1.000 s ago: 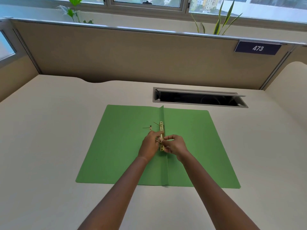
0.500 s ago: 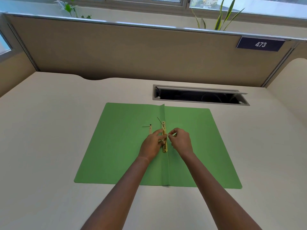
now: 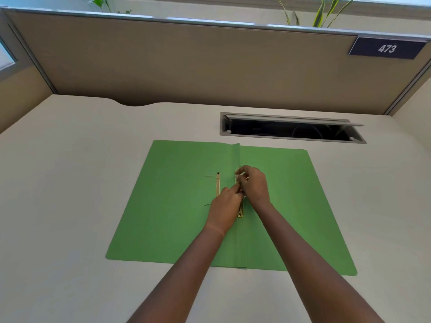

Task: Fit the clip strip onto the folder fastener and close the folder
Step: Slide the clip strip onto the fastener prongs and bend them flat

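head view shows a flat green card folder [image 3: 177,206] lying open on a pale off-white counter [image 3: 70,194], its centre crease running away from the viewer. both bare forearms reach in from the bottom edge and meet over that crease. the left hand [image 3: 225,206] has its fingers [image 3: 234,188] curled together on a thin gold-coloured metal clip strip [image 3: 240,212], whose rounded near end shows just below the hand, lying along the crease. the right hand [image 3: 254,185] sits just beyond and to the right, its fingers [image 3: 240,173] pinched closed around the far part of the same strip, where a thin dark prong sticks up; exactly what the fingertips grip is too small to tell. just left of the crease, on the left leaf, lies a gold-coloured metal fastener bar [image 3: 217,186], with two thin prongs pointing out to the left, one at its far end and one beside the left hand. beyond the folder a grey rectangular cable slot [image 3: 291,127] is set in the counter with its lid raised. a beige partition wall [image 3: 186,66] stands behind, carrying a dark number plate reading 473 [image 3: 386,48].
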A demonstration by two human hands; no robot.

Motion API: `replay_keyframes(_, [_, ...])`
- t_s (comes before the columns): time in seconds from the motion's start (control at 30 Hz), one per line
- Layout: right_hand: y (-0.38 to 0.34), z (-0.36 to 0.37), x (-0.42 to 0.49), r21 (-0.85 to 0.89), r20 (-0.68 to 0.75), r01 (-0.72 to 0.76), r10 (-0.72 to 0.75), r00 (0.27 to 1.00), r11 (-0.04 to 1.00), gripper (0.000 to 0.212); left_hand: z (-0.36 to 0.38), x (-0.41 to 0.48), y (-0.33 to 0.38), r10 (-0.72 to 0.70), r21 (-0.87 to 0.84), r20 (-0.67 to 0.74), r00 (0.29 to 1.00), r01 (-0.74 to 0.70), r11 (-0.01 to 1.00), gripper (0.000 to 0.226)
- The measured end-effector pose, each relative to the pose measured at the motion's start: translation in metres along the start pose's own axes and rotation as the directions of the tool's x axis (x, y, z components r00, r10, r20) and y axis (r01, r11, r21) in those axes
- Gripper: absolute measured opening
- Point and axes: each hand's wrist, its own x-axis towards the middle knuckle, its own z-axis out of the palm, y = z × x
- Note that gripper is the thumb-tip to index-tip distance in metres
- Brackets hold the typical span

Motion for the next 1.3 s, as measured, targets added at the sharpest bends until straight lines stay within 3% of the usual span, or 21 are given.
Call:
replay_keyframes(0.33, [0.006, 0.0, 0.022, 0.223, -0.025, -0.2, 0.21, 0.977, 0.954, 0.011, 0.005, 0.003, 0.0, -0.03, 0.073, 0.035, 0.999, 0.027, 0.997, 0.036])
replay_keyframes(0.5, [0.004, 0.004, 0.031, 0.129, -0.018, -0.157, 0.161, 0.987, 0.979, 0.008, -0.004, 0.01, 0.0, 0.001, 0.034, 0.031, 1.0, -0.002, 0.999, 0.026])
replay_keyframes(0.8, [0.004, 0.003, 0.046, -0.093, 0.131, 0.009, 0.003, 0.991, 0.996, 0.006, -0.011, 0.021, -0.005, 0.008, -0.038, 0.109, 0.994, -0.004, 0.999, 0.032])
replay_keyframes(1.03, [0.009, 0.009, 0.048, 0.082, 0.05, -0.196, 0.193, 0.98, 0.977, 0.013, -0.01, 0.019, -0.005, 0.015, -0.047, 0.094, 0.995, -0.01, 0.999, 0.029])
replay_keyframes(1.3, [0.004, 0.013, 0.043, 0.098, -0.072, -0.266, 0.273, 0.959, 0.959, 0.025, -0.012, 0.019, -0.007, 0.011, -0.085, 0.104, 0.995, -0.002, 0.996, 0.033])
